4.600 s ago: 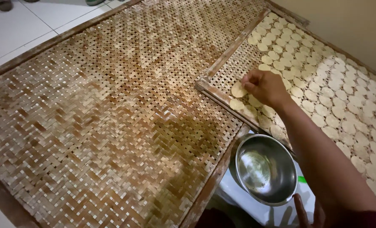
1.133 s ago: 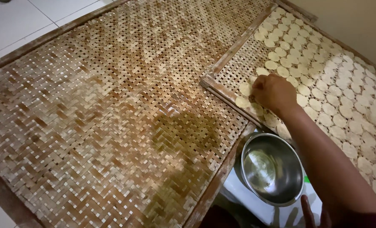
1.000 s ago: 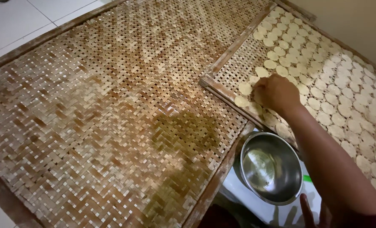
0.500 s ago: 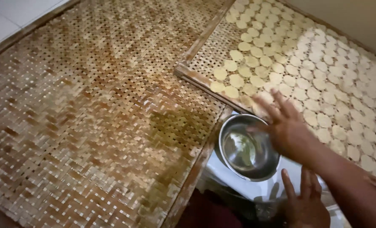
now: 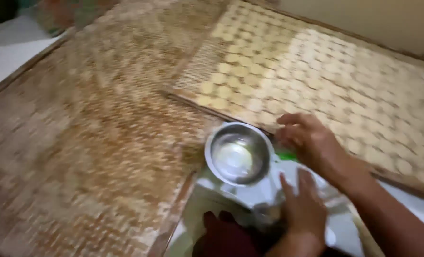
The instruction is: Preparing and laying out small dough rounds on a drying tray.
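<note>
The picture is blurred by motion. A round steel bowl (image 5: 217, 138) with something pale and wet inside stands on a white surface between two woven bamboo trays. My right hand (image 5: 312, 143) hovers with curled fingers just right of the bowl's rim, above a small green thing (image 5: 286, 155); whether it holds anything is unclear. My left hand (image 5: 303, 205) lies flat below it on the white surface, fingers pointing up. The far right tray (image 5: 183, 95) is covered with rows of several pale round discs (image 5: 316, 71).
A large bare woven tray (image 5: 93, 123) with a wooden frame fills the left side. White tiled floor (image 5: 12, 54) shows at the upper left. Dark red cloth (image 5: 226, 235) sits at the bottom edge.
My right hand has pulled back from the discs at the tray's corner to beside the bowl. The view has swung right and closer, and my left hand has come further into view.
</note>
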